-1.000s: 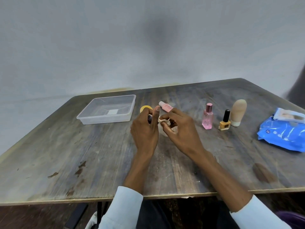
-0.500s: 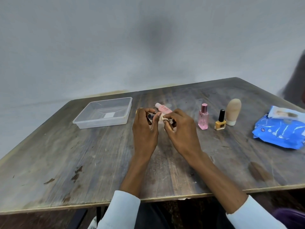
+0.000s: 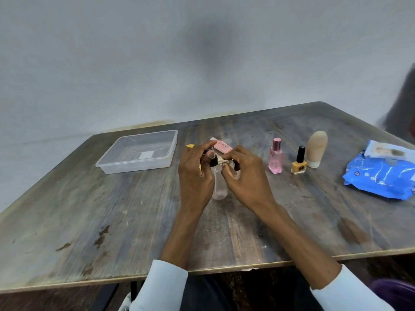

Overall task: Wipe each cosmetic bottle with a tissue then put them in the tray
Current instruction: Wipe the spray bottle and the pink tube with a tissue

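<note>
My left hand [image 3: 196, 173] grips a clear bottle [image 3: 219, 187] with a dark cap, held above the table's middle. My right hand [image 3: 243, 176] pinches a crumpled tissue [image 3: 223, 162] against the bottle's cap. The bottle's lower body shows between my hands. Behind my hands lie a pink tube [image 3: 222, 147] and a yellow item [image 3: 190, 146], mostly hidden. An empty clear plastic tray [image 3: 107, 166] stands at the back left. To the right stand a pink perfume bottle [image 3: 275, 157], a yellow nail polish bottle [image 3: 299, 162] and a beige bottle [image 3: 316, 149].
A blue wipes pack [image 3: 379, 176] with a white packet [image 3: 381, 150] on top lies at the right edge of the wooden table [image 3: 112, 221]. A blurred dark shape [image 3: 402, 104] is at the far right. A wall stands behind the table.
Both hands came slightly nearer with the bottle, and the clear body now shows below them. The tissue stays pressed at the cap.
</note>
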